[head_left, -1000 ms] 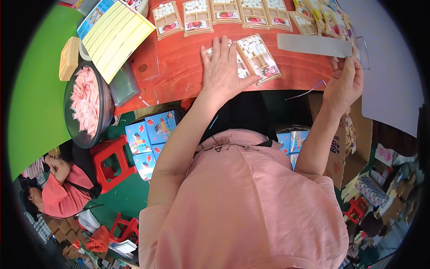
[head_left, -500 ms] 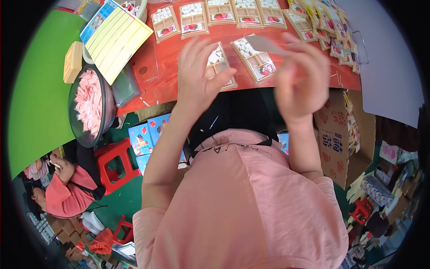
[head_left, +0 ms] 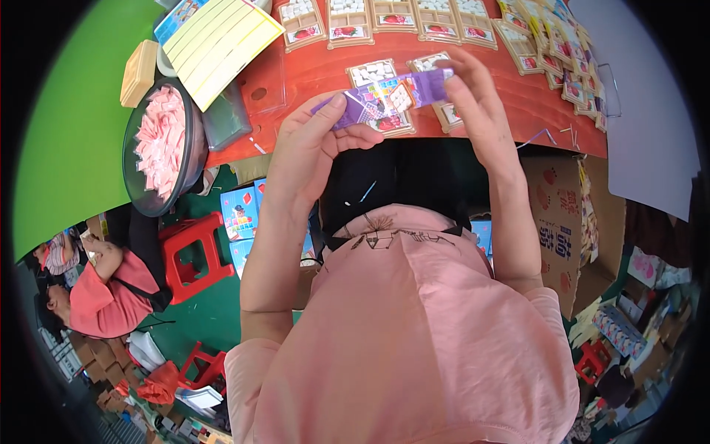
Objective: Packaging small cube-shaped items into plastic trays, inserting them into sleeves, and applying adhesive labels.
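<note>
A purple printed packet (head_left: 362, 105) stretches between my two hands above the red table's near edge. My left hand (head_left: 307, 140) grips its left end, thumb on top and fingers beneath. At the other end, my right hand (head_left: 481, 103) pinches the packet between thumb and fingers. Under and behind the packet lies a beige compartment tray (head_left: 373, 72) with white cubes and a strawberry picture, partly covered. Beside it, a second such tray (head_left: 431, 65) is partly hidden by my right hand and the packet.
More filled trays (head_left: 347, 21) line the back, and packed ones are heaped (head_left: 558, 55) at the right. A dark bowl of pink sachets (head_left: 194, 148), a yellow sheet (head_left: 222, 55) and a tan container (head_left: 137, 74) are left. Below stand a cardboard box (head_left: 558, 229) and a red stool (head_left: 194, 251); a person (head_left: 115, 296) sits nearby.
My left hand was open and empty and now holds the packet's left end. The right hand, blurred before with a thin greyish thing, has turned and holds the other end. The view has shifted slightly.
</note>
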`<state>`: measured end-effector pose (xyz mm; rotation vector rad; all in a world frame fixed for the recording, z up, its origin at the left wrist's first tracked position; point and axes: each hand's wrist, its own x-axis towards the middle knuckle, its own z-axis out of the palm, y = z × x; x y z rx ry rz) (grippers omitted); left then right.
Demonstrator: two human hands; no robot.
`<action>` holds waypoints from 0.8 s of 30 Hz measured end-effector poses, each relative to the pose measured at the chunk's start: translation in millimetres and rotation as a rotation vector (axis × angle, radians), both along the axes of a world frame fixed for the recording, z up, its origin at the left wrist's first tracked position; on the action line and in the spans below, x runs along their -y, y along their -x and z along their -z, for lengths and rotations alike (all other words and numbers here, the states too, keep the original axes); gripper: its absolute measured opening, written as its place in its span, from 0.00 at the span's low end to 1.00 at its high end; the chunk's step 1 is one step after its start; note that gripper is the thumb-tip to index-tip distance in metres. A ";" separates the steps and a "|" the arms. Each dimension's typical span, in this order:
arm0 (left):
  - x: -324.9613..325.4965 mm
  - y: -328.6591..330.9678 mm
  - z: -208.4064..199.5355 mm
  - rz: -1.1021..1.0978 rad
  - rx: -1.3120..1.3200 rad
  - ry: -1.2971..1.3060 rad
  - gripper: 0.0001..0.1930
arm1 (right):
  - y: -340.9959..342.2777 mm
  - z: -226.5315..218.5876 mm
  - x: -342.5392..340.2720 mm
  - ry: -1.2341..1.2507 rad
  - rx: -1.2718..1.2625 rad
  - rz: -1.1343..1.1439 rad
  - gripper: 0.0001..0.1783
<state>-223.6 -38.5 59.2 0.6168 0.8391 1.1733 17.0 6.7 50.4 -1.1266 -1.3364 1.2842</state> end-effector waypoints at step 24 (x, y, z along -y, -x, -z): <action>-33.9 -10.5 85.4 -0.315 -0.825 0.099 0.27 | 31.9 70.7 -20.1 -0.441 0.738 0.101 0.10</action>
